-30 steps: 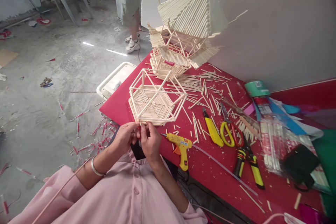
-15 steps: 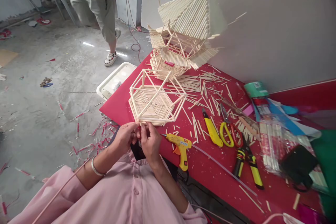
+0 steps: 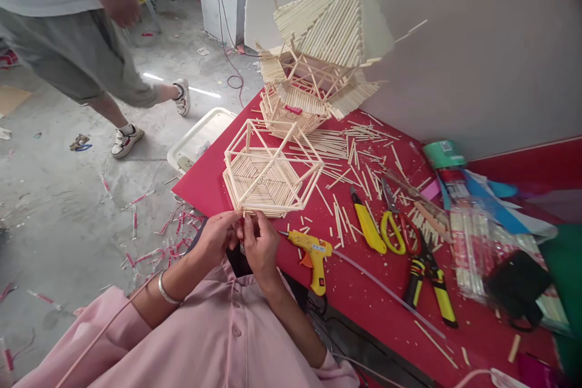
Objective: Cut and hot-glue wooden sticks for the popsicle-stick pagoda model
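An open eight-sided-looking frame of thin wooden sticks (image 3: 274,170) stands on a base of sticks laid in rings, close to the table's near edge. My left hand (image 3: 221,234) is closed, with its fingertips pinched at the frame's near corner. Right beside it, my right hand (image 3: 260,244) pinches the same corner between thumb and fingers. The small piece between the fingertips is mostly hidden. Just right of my hands a yellow glue gun (image 3: 313,254) lies on its side, a glue stick (image 3: 386,291) trailing from its back.
A tiered stick pavilion (image 3: 321,30) rises behind the frame. Loose sticks (image 3: 330,144), a yellow cutter knife (image 3: 367,221), scissors (image 3: 392,231), pliers (image 3: 430,282) and bagged sticks (image 3: 473,248) lie on the red table (image 3: 359,327). A white bin (image 3: 204,133) stands beyond the table; a person (image 3: 86,48) walks past.
The person in the background has walked left and nearer. My hands and the stick frame have stayed in the same place.
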Demonstrator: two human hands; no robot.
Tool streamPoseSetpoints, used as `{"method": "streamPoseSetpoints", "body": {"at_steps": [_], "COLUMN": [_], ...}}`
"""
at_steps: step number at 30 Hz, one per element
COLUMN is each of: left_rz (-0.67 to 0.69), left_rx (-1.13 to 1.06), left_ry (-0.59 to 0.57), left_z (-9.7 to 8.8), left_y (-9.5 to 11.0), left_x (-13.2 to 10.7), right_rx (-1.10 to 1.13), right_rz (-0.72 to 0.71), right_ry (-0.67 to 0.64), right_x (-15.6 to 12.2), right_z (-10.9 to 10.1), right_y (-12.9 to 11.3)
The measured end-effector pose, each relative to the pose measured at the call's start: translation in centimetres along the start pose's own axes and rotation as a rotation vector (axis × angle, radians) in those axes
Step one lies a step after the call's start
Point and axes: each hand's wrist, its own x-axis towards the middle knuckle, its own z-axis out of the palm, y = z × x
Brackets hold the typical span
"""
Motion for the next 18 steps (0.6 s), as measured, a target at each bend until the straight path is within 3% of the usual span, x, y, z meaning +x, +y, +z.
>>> {"method": "streamPoseSetpoints", "body": {"at_steps": [18], "left_rz": [-0.001], "left_rx": [0.004], "left_ry": [-0.017], "left_z": [-0.20], "left_y": [-0.11], "left_x": [0.07], "right_rx": [-0.018], "right_rz": [0.007], "right_ry": [-0.014], "right_x": [-0.07], "right_z": [-0.05], "right_y": [-0.04]}}
